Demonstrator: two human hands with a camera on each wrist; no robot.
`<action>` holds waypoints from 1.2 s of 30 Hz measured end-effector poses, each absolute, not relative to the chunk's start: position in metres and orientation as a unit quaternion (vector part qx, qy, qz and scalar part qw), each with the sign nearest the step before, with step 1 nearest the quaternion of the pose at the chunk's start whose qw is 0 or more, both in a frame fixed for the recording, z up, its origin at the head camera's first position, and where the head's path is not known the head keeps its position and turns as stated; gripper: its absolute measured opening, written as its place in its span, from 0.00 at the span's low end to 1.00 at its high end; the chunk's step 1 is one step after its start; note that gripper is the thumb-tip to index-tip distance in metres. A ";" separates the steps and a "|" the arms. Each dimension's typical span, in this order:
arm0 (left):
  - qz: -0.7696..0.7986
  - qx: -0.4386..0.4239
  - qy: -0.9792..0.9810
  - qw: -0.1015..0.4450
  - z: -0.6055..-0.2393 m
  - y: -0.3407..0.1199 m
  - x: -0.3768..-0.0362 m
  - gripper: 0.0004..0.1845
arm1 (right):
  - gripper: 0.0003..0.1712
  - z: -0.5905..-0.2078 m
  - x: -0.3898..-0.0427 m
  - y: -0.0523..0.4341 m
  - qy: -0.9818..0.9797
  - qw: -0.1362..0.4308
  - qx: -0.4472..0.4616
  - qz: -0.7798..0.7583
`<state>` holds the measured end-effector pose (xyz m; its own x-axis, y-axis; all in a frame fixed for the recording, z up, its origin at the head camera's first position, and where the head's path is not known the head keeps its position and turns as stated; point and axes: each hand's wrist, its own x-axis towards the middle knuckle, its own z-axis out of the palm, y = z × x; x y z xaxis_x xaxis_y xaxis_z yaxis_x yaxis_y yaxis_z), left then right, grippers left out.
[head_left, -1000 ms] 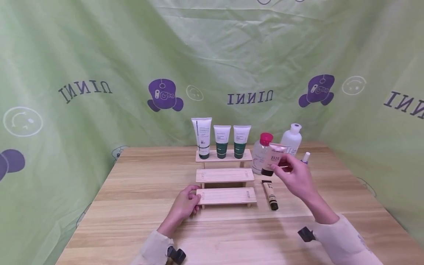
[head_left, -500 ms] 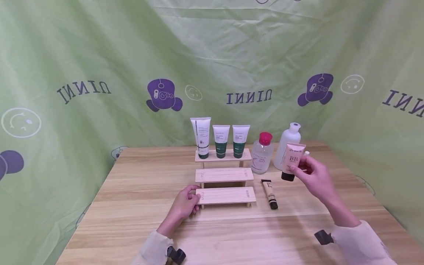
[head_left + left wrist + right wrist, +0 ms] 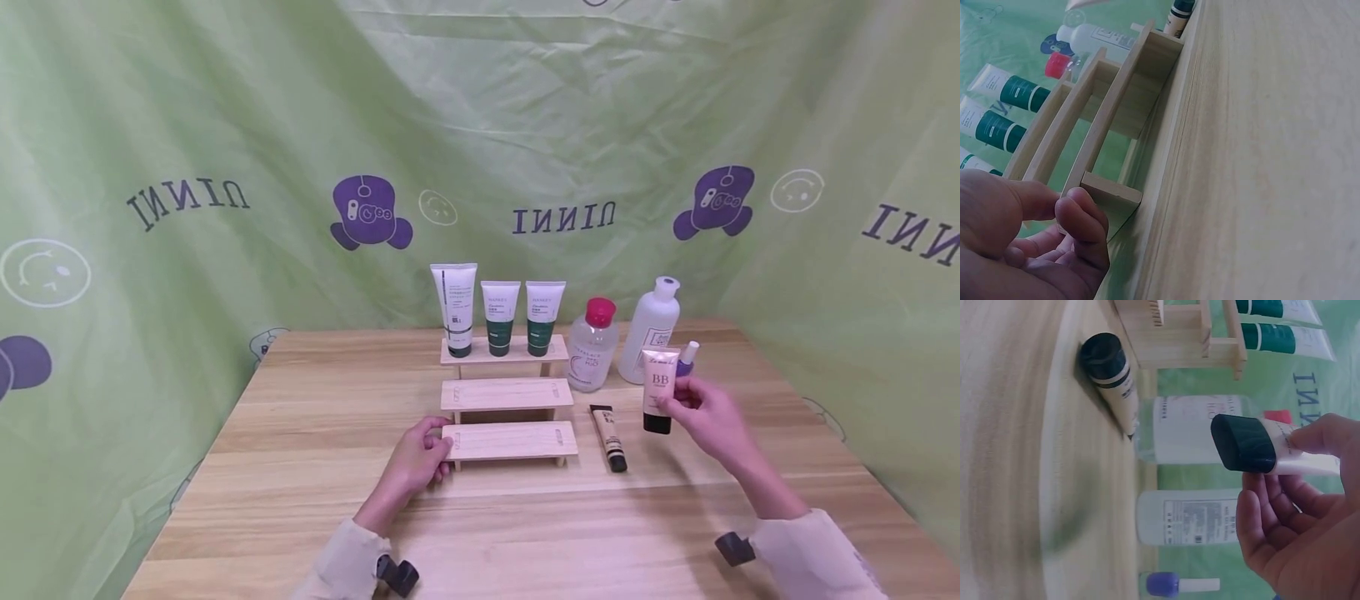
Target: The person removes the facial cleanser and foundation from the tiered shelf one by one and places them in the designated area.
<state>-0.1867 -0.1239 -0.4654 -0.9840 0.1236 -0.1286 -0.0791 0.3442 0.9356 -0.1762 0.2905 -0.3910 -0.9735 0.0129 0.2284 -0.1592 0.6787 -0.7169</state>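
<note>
My right hand point(image 3: 708, 417) pinches a pink BB cream tube point(image 3: 660, 383) upright, its black cap down; the right wrist view shows that cap point(image 3: 1244, 444) held above the tabletop. My left hand point(image 3: 412, 454) grips the left end of the lowest step of a three-tier wooden rack point(image 3: 510, 441), thumb and finger on the board's edge in the left wrist view point(image 3: 1075, 231). On the top tier stand a tall white tube point(image 3: 456, 308) and two white-and-green tubes point(image 3: 501, 317). A beige tube with a black cap point(image 3: 609, 437) lies on the table to the right of the rack.
Behind the held tube stand a clear bottle with a red cap point(image 3: 592, 350), a white bottle point(image 3: 651, 329) and a small purple bottle with a white top point(image 3: 687, 358). A green printed curtain point(image 3: 480, 125) hangs around the wooden table point(image 3: 300, 400).
My right hand has carried the pink tube away from the red-capped bottle, to the right, then lower and nearer. My left hand stays on the rack.
</note>
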 end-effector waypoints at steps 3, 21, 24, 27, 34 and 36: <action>0.572 0.012 0.815 0.089 -0.465 -0.124 -0.187 0.19 | 0.17 -0.397 -0.180 0.292 -0.915 0.087 0.036 0.393; 0.575 0.018 0.814 0.082 -0.467 -0.124 -0.189 0.19 | 0.19 -0.426 -0.189 0.297 -0.930 -0.060 -0.019 0.363; 0.575 0.018 0.814 0.082 -0.466 -0.124 -0.188 0.19 | 0.18 -0.428 -0.189 0.297 -0.935 -0.055 -0.015 0.351; 0.577 0.021 0.812 0.080 -0.467 -0.124 -0.188 0.19 | 0.18 -0.429 -0.189 0.296 -0.937 -0.055 -0.015 0.344; 0.577 0.022 0.813 0.077 -0.467 -0.124 -0.188 0.19 | 0.20 -0.431 -0.189 0.295 -0.942 -0.055 -0.020 0.331; 0.575 0.021 0.814 0.077 -0.467 -0.124 -0.188 0.18 | 0.21 -0.431 -0.189 0.295 -0.945 -0.053 -0.020 0.322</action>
<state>-0.1875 -0.1237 -0.4672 -0.9873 0.1226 -0.1006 -0.0539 0.3373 0.9399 -0.1893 0.2951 -0.4313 -0.9937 0.0030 -0.1122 0.0708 0.7924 -0.6059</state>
